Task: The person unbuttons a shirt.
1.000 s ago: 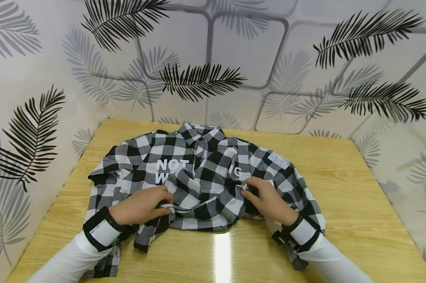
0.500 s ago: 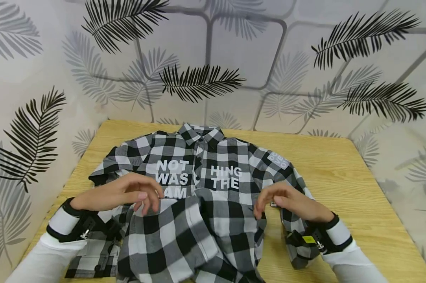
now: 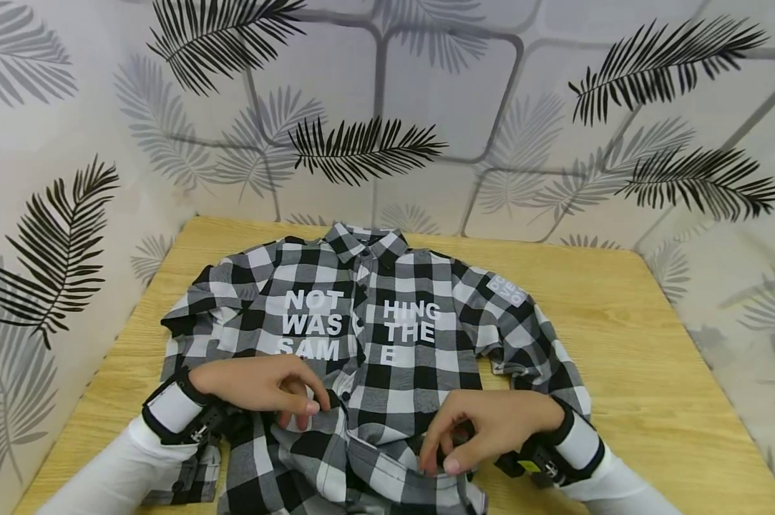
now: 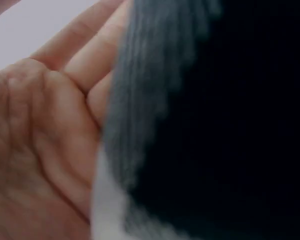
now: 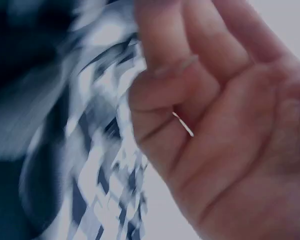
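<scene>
1. The bare left hand (image 3: pixel 261 386) is holding its fingers bent downward over the button front of the garment; whether thumb and fingers are pinching cloth, I cannot tell. In the left wrist view, blurred grey and black material is hiding most of the fingers.
2. The bare right hand (image 3: pixel 490 429) is curving its thumb and fingers down at the crumpled lower cloth, nearer the tabletop's near edge than the left; the thumb tip and foremost fingertips are standing apart, and I cannot tell whether cloth is caught between them.
3. Under both hands, the black, white and grey checked long-sleeved cloth shirt (image 3: pixel 393 386) is lying front up, its lower part bunching toward the tabletop's near edge and its pointed collar (image 3: pixel 366 245) lying near the far edge.
4. White printed letters (image 3: pixel 313 325) are reading "NOT WAS SAM" on one side of the buttons and "HING THE E" on the other.
5. One shirt sleeve is running down beside the tabletop's left edge; the other is bending outward beyond the right hand.
6. The pale yellow wood-grain tabletop (image 3: pixel 638 357) is carrying the shirt.
7. Behind its far edge, a pale wall (image 3: pixel 445 93) is showing black and grey leaf prints.
</scene>
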The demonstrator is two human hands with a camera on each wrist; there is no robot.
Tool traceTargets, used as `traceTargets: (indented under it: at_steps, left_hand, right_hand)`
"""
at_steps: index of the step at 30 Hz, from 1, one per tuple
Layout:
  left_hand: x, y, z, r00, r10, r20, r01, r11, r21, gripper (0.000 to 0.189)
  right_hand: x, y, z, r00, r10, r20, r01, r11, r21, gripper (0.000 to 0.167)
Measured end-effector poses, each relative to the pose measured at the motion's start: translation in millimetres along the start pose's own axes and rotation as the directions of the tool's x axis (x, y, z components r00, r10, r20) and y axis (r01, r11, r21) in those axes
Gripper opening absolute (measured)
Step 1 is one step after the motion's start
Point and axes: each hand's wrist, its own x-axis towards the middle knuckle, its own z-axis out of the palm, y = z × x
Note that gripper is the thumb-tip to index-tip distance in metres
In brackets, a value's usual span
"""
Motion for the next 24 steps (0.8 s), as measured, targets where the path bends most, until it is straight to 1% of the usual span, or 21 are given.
traceTargets:
  at_steps: [1,3,5,6,7,8,10,11,13,14,15,16,18,20,21,22,23,24]
  left_hand:
    - [-0.5,-0.2,-1.0,1.0,0.006,-0.021,-0.006,1.0,0.007,0.028]
    - [-0.7,-0.9,-2.8,0.996,0.011,-0.091,-0.007,0.999,0.038,0.028]
    - [0.3,-2.7,-3.3,0.989,0.015,-0.149,-0.002,0.996,0.09,0.03]
    - [0.9,-4.0,-2.8,0.987,0.002,-0.162,0.019,0.992,0.127,0.031]
    - [1.2,-5.5,-1.8,0.987,-0.016,-0.158,0.039,0.989,0.145,0.032]
    - [1.8,-7.4,-0.3,0.99,-0.038,-0.134,0.057,0.988,0.145,0.032]
    - [2.8,-11.7,3.3,0.996,-0.059,-0.061,0.067,0.987,0.143,0.031]
    - [3.0,-13.8,5.0,0.997,-0.068,-0.025,0.07,0.989,0.134,0.031]
    - [3.1,-16.5,6.4,0.997,-0.076,0.027,0.074,0.994,0.076,0.03]
    - [3.1,-17.2,6.1,0.996,-0.077,0.039,0.075,0.996,0.048,0.029]
    - [2.6,-17.5,4.9,0.997,-0.075,0.031,0.074,0.996,0.041,0.029]
    - [2.1,-16.8,2.8,0.997,-0.075,0.015,0.074,0.996,0.04,0.029]
    - [1.1,-14.1,-4.0,0.996,-0.079,-0.047,0.081,0.995,0.064,0.031]
    - [0.7,-10.9,-13.8,0.988,-0.07,-0.135,0.085,0.991,0.107,0.033]
    - [1.0,-8.8,-19.3,0.981,-0.06,-0.187,0.086,0.987,0.135,0.033]
    - [1.9,-6.8,-25.2,0.97,-0.048,-0.237,0.088,0.983,0.161,0.033]
    - [3.3,-4.9,-31.3,0.957,-0.032,-0.29,0.089,0.979,0.185,0.033]
    - [5.0,-3.1,-37.4,0.94,-0.01,-0.342,0.086,0.974,0.208,0.032]
  right_hand:
    - [0.3,0,-1,1.0,-0.011,0.009,0.011,0.999,0.031,0.028]
    - [3.7,2,-2,0.998,0.003,-0.055,-0.004,1.0,-0.018,0.03]
    - [9.0,8,-1,0.991,0.06,-0.121,-0.07,0.995,-0.076,0.03]
    - [11.9,12,0,0.987,0.098,-0.131,-0.11,0.99,-0.09,0.031]
    - [14.7,16,2,0.983,0.139,-0.12,-0.151,0.983,-0.105,0.032]
    - [17.2,20,5,0.98,0.178,-0.092,-0.187,0.976,-0.108,0.032]
    - [20.6,28,9,0.971,0.237,-0.007,-0.237,0.969,-0.07,0.033]
    - [21.7,30,10,0.966,0.257,0.03,-0.255,0.966,-0.048,0.033]
    - [22.3,32,10,0.959,0.277,0.061,-0.276,0.961,-0.021,0.033]
    - [22.3,31,9,0.959,0.277,0.062,-0.278,0.961,-0.005,0.033]
    - [22.1,30,6,0.96,0.273,0.054,-0.274,0.962,0.001,0.034]
    - [21.7,28,3,0.964,0.263,0.039,-0.263,0.965,-0.001,0.034]
    - [21.0,24,-6,0.974,0.226,-0.008,-0.226,0.974,-0.028,0.036]
    - [20.5,20,-18,0.979,0.183,-0.094,-0.189,0.98,-0.066,0.037]
    - [20.8,18,-24,0.974,0.165,-0.155,-0.181,0.979,-0.094,0.037]
    - [21.1,18,-31,0.963,0.146,-0.226,-0.176,0.977,-0.119,0.036]
    - [21.7,17,-39,0.944,0.127,-0.304,-0.178,0.973,-0.146,0.036]
    - [23.0,17,-46,0.916,0.106,-0.387,-0.185,0.968,-0.172,0.035]
